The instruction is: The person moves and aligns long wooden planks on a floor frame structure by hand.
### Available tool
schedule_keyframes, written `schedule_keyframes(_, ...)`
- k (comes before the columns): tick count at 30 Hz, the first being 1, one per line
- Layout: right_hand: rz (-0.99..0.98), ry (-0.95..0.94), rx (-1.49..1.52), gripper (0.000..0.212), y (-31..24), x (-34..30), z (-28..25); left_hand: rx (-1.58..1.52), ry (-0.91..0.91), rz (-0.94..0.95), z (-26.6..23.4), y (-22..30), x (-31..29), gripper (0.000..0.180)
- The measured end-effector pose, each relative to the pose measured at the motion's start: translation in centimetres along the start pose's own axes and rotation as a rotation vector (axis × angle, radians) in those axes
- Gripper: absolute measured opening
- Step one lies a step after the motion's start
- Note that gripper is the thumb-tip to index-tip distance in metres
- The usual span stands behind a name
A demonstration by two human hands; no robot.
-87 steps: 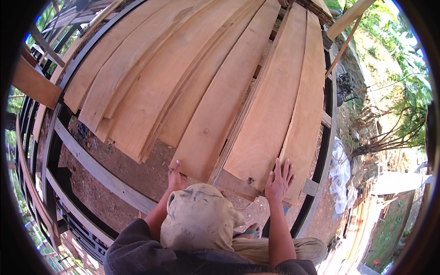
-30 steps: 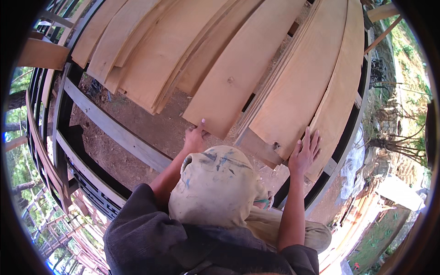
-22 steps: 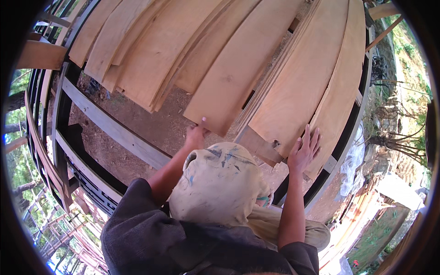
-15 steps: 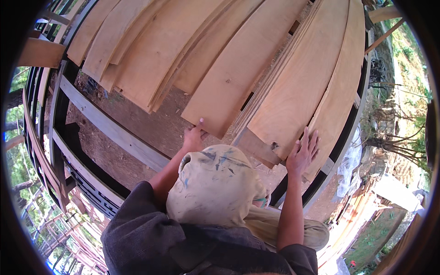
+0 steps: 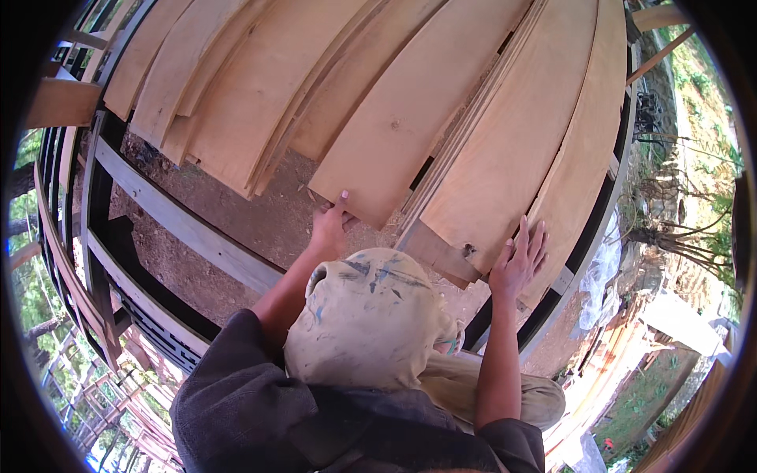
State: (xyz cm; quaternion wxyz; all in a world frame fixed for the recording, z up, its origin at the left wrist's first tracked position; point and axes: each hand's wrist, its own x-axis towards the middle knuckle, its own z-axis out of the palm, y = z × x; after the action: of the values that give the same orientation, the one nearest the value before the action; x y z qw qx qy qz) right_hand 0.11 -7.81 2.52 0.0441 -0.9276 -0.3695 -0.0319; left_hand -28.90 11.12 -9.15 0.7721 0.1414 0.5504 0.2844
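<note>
My left hand (image 5: pixel 328 229) holds the near end of a flat, light-brown wooden board (image 5: pixel 396 124). Its thumb presses on top, and the other fingers are partly hidden under the edge. To the right, my right hand (image 5: pixel 518 260) lies with spread fingers on the near ends of two neighbouring boards, a wide one (image 5: pixel 505 158) with a dark knot near its end and a narrower outer one (image 5: pixel 582 185). Under the wide board, the edges of several stacked boards show. Neither of these two boards is gripped by the right hand.
Overlapping boards (image 5: pixel 260 87) fan out at the left. A dark frame with a grey rail (image 5: pixel 189 221) runs round them above brown soil (image 5: pixel 229 185). Clear plastic sheeting (image 5: pixel 601 276) lies outside the frame at right. A tan, stained cap (image 5: pixel 363 323) hides the lower middle.
The board in my left hand has slid slightly away from me, and that hand has moved with it. My right hand stays flat on its boards. The view has shifted a little.
</note>
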Motion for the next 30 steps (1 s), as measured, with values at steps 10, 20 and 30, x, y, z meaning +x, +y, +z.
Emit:
schedule_keyframes(10, 0.001, 0.000, 0.001, 0.051, 0.2, 0.1, 0.0, -0.037, -0.022, -0.049, 2.0, -0.3, 0.2, 0.049)
schedule_keyframes(20, -0.005, 0.010, 0.012, 0.052, 0.2, 0.4, 0.2, -0.047, 0.021, -0.031, 3.4, 0.8, -1.2, 0.044)
schedule_keyframes(30, -0.003, 0.003, 0.002, 0.051, -0.5, 0.2, 0.0, 0.022, 0.113, 0.210, 3.1, -0.4, -1.5, 0.034)
